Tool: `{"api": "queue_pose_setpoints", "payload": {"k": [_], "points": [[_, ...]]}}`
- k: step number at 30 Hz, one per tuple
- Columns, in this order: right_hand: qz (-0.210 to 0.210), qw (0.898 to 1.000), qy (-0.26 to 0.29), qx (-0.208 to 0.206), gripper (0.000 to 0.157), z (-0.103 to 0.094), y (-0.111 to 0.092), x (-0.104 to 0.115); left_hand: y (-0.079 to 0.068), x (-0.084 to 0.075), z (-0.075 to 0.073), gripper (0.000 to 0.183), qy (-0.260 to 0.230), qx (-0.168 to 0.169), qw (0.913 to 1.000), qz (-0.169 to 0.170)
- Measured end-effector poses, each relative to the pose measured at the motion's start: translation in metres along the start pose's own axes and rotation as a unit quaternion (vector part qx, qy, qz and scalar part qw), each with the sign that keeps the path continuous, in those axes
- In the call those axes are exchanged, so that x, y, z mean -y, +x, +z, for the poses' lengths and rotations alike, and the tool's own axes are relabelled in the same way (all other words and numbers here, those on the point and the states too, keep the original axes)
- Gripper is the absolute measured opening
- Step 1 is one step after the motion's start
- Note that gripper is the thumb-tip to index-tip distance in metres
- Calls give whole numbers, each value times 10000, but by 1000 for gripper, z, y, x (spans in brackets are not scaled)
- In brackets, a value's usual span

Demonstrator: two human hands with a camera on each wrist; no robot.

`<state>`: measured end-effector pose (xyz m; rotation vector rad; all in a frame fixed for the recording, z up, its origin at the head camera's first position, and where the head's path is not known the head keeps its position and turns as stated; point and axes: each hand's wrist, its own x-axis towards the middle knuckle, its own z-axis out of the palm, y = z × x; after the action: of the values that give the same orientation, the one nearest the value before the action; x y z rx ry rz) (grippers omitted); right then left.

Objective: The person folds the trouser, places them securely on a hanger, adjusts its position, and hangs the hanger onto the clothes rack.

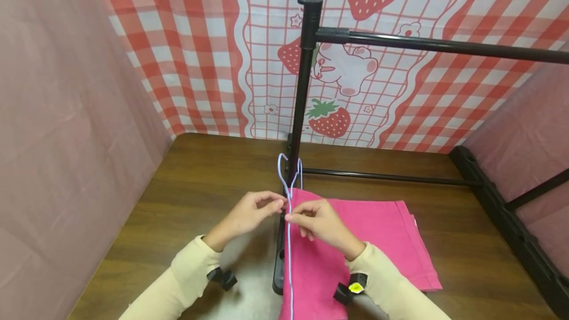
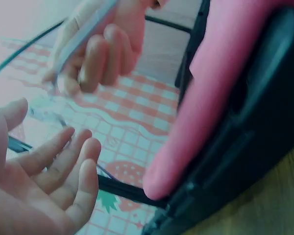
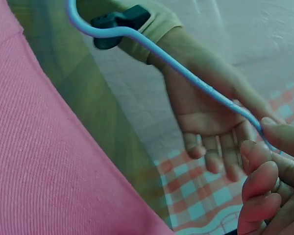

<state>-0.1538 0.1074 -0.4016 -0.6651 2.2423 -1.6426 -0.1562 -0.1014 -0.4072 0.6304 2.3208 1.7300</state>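
My right hand [image 1: 322, 221] pinches a light blue wire hanger [image 1: 290, 256] between thumb and fingers, just below its hook. The hanger is seen nearly edge-on in the head view, and its shoulder bends across the right wrist view. My left hand [image 1: 251, 214] is beside the hanger's neck, its palm and loosely spread fingers [image 2: 83, 191] showing in the left wrist view with nothing in them. A folded pink ribbed cloth [image 1: 364, 231] lies below and right of the hands. Behind the hook stands another thin loop [image 1: 301, 174] of similar colour, partly hidden by the rack post.
A black garment rack rises in front, with its post [image 1: 302, 93], top rail [image 1: 444, 48] and lower bar [image 1: 382, 175]. Its right foot [image 1: 511, 221] stands on the wooden table [image 1: 186, 177]. Behind hangs a red-and-white checked strawberry curtain [image 1: 191, 38]; a pink drape [image 1: 66, 137] is at left.
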Motion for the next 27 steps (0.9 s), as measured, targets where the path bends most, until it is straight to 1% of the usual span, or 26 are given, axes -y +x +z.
{"api": "queue_pose_setpoints", "payload": {"k": [4,8,10,13,17,20,24,27], "points": [[90,9999,-22,62,19,7,5,2,0,-7,2,33,0,-303,9992,-263],[80,9998,-64,140,18,12,9,3,3,-8,2,34,20,-594,9955,-736],[69,9998,-83,186,17,14,9,4,5,-7,2,34,-33,-705,9933,-910],[4,9996,-145,242,15,16,11,4,9,-6,1,31,-13,-832,9912,-1028],[-104,9990,-319,309,13,19,13,5,11,-10,-2,33,296,-939,9892,-1082],[-56,9983,-452,368,11,23,13,7,12,-13,-4,35,528,-827,9882,-1178],[65,9972,-600,445,11,27,13,6,12,-9,-6,34,704,-362,9894,-1218],[57,9963,-667,532,11,30,12,2,11,-4,-5,32,617,-106,9904,-1232]]}}
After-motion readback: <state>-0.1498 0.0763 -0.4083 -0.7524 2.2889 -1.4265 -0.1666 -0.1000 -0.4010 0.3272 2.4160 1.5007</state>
